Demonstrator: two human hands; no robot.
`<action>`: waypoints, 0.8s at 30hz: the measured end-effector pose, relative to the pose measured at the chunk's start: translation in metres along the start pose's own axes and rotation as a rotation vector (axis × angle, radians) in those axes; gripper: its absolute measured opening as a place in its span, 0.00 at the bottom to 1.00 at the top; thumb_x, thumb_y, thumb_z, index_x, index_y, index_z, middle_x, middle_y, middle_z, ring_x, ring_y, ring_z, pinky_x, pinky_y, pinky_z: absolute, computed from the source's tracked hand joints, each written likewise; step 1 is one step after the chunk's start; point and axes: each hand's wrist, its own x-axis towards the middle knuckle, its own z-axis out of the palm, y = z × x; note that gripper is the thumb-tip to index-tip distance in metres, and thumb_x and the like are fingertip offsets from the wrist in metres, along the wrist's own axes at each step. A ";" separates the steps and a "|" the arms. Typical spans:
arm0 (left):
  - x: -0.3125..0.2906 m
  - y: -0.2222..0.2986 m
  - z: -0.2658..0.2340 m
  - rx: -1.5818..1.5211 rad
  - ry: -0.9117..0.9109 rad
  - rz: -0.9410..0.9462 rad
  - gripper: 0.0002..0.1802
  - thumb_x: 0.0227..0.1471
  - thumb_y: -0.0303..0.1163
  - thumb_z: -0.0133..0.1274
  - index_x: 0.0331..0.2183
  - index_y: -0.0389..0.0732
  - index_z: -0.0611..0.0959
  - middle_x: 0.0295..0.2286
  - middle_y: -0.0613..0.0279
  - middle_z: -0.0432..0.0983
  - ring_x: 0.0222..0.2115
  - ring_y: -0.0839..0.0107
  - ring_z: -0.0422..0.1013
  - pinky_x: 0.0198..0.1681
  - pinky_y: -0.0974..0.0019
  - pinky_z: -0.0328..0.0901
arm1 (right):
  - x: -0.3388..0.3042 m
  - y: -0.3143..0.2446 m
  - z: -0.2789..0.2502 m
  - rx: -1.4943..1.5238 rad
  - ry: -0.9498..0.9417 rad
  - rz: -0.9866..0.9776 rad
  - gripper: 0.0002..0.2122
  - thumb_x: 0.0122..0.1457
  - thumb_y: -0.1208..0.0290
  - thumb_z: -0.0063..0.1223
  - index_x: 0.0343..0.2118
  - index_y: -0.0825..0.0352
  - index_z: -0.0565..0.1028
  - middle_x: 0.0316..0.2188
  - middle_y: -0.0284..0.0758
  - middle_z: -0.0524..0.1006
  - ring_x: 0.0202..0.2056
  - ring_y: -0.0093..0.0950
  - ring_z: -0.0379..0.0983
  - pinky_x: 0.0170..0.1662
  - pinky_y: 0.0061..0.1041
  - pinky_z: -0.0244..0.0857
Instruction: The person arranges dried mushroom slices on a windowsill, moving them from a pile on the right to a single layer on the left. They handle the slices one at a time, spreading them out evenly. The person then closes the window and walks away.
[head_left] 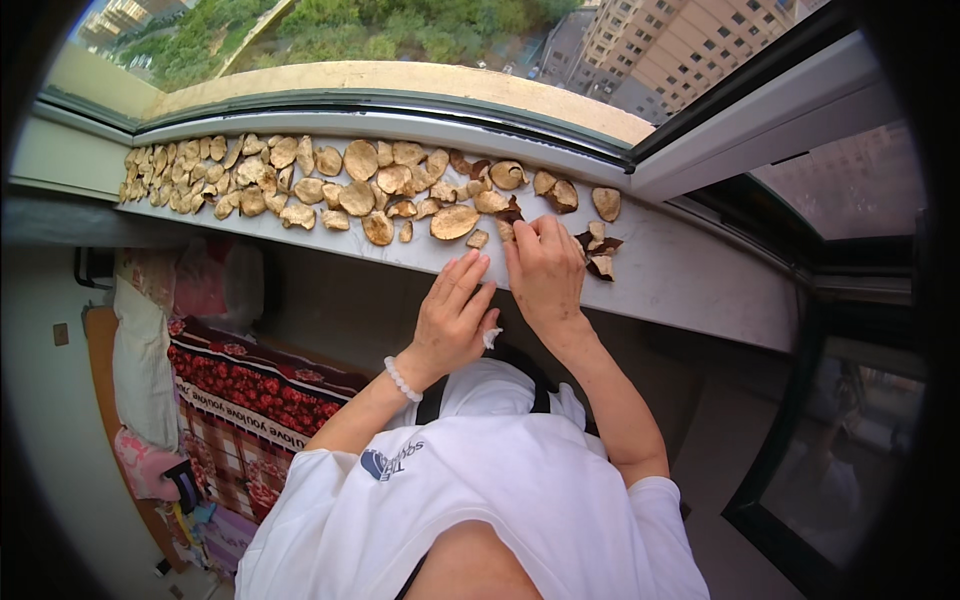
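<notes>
Several dried, tan, round slices [357, 160] lie spread in a long band on a pale stone windowsill [690, 280]. A few darker brown slices [601, 262] sit at the band's right end. My right hand [545, 272] lies on the sill with its fingers together, fingertips on a dark slice [511, 214]; whether it grips the slice is hidden. My left hand [452, 318], with a white bead bracelet [402, 380] on its wrist, rests flat at the sill's front edge with its fingers stretched out. A small white scrap [491, 338] shows by its palm.
An open window frame [800, 110] runs behind and to the right of the sill, with trees and buildings far below outside. Beneath the sill at the left are a red flowered blanket [250, 385] and pillows [140, 360].
</notes>
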 end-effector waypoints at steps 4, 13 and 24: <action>-0.005 -0.003 -0.003 0.015 0.002 -0.030 0.22 0.43 0.23 0.63 0.44 0.30 0.81 0.55 0.43 0.70 0.59 0.44 0.65 0.61 0.44 0.61 | -0.015 -0.005 0.006 0.028 0.028 -0.057 0.04 0.48 0.80 0.56 0.26 0.67 0.72 0.28 0.36 0.70 0.34 0.35 0.71 0.35 0.33 0.63; -0.008 -0.004 -0.003 -0.015 0.015 -0.033 0.22 0.43 0.22 0.62 0.44 0.30 0.81 0.54 0.43 0.71 0.57 0.43 0.66 0.60 0.44 0.63 | -0.032 0.004 0.005 0.131 0.125 -0.135 0.05 0.48 0.80 0.58 0.29 0.68 0.75 0.35 0.35 0.75 0.32 0.34 0.71 0.35 0.33 0.63; 0.024 0.010 -0.003 -0.003 -0.030 -0.032 0.33 0.43 0.29 0.65 0.52 0.31 0.75 0.56 0.46 0.71 0.41 0.55 0.71 0.46 0.55 0.64 | -0.031 0.026 -0.028 0.245 0.163 -0.140 0.10 0.48 0.87 0.57 0.33 0.70 0.72 0.38 0.43 0.78 0.37 0.41 0.74 0.40 0.38 0.68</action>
